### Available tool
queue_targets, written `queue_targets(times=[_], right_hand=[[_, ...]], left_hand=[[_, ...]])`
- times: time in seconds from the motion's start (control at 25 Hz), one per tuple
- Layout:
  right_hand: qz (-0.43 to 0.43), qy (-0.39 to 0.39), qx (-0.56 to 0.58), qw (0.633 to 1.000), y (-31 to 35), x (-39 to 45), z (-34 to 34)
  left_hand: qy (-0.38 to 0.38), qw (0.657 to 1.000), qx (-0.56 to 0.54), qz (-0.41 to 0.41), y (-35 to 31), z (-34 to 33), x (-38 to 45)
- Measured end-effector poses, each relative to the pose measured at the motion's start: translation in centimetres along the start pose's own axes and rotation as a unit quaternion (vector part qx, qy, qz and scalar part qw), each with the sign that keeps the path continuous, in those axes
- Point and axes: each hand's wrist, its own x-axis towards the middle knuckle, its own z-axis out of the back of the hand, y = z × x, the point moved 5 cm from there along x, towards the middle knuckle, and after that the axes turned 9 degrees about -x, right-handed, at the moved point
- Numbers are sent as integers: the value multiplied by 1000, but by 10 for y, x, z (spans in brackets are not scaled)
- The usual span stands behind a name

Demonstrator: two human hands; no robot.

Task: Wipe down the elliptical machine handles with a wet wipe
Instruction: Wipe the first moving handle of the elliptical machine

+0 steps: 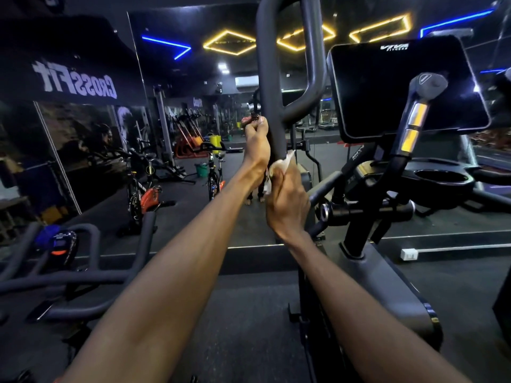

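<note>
Left hand (257, 139) grips the smooth, matte black tubular handle (272, 106); right hand (287, 200) presses a crumpled white wipe (282, 164) around it.

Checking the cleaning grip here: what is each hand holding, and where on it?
The left hand grips the upright handle bar just below its loop. The right hand holds the bunched wet wipe against the bar lower down.
</note>
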Motion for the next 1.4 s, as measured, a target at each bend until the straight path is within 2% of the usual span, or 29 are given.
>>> queue_targets(times=[0.08,0.16,0.28,0.4,0.44,0.48,0.56,0.6,0.64,0.76,0.88,0.96,1.08,1.16,1.28,1.4], right_hand=[[17,3,-23,1000,-7,-15,4],[14,28,-37,999,1,-1,-2],[-23,66,-104,992,23,40,-7],[-19,147,-120,982,29,43,-6],[-29,182,-82,979,26,45,-6],[-57,211,4,976,22,48,-4],[-137,241,240,930,13,53,2],[-162,241,318,902,8,54,6],[-175,225,348,893,3,54,10],[-182,142,272,934,-12,60,18],[-163,144,184,958,-4,77,14],[-162,134,160,964,-5,86,11],[-198,117,164,959,-20,93,9],[-231,92,170,953,-32,95,11],[-255,57,173,950,-37,99,15],[-237,85,219,943,-23,103,8]], left_hand=[[39,999,18,2,-6,7,-4],[43,998,48,-25,-9,15,-9],[56,997,-12,-52,-6,19,-23],[84,995,8,-53,-6,24,-28],[95,993,33,-62,-4,25,-27],[100,990,63,-74,-2,27,-25],[102,981,126,-103,0,28,-26],[96,975,161,-123,-1,30,-27],[81,967,192,-143,-3,33,-27],[-30,957,220,-187,-21,45,-21],[-99,958,237,-131,-20,35,-16],[-120,972,192,-66,-10,19,-20],[-113,982,150,-4,-1,-6,-31],[-104,981,165,-20,4,-16,-42],[-139,979,127,-82,35,-7,-69],[-111,991,63,-37,54,2,-73]])
